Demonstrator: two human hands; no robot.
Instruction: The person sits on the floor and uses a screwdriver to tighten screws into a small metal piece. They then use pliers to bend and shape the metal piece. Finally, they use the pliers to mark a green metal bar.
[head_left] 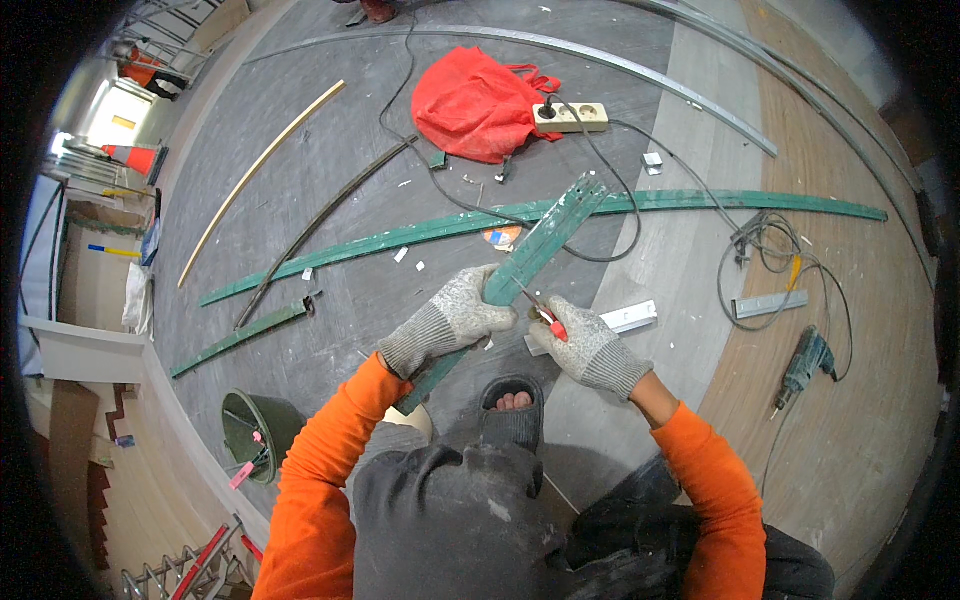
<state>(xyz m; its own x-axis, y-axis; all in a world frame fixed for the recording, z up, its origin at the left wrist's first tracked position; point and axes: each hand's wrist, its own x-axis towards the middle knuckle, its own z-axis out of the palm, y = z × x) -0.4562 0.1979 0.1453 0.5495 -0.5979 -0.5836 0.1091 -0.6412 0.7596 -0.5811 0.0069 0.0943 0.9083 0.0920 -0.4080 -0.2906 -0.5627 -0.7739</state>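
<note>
My left hand [455,318], in a grey knitted glove, is wrapped round a short green metal channel [545,240]. The channel slants from my lap up to the right, its far end dusted white. My right hand [590,347], gloved alike, grips a small red-handled hand tool [556,326]. The tool's slim tip meets or nearly meets the channel's right edge; its exact kind is hidden by the fingers. Beyond my hands, a long green metal channel [420,238] lies across the floor. A short silver metal piece [630,317] rests behind my right hand.
A red cloth bag [465,105] lies ahead beside a power strip [571,118]. To the right are a cordless-looking green drill [803,368] with a cable near it and a coiled cable [770,245]. A dark bucket [258,432] stands at left. A wooden strip [250,172] lies farther off.
</note>
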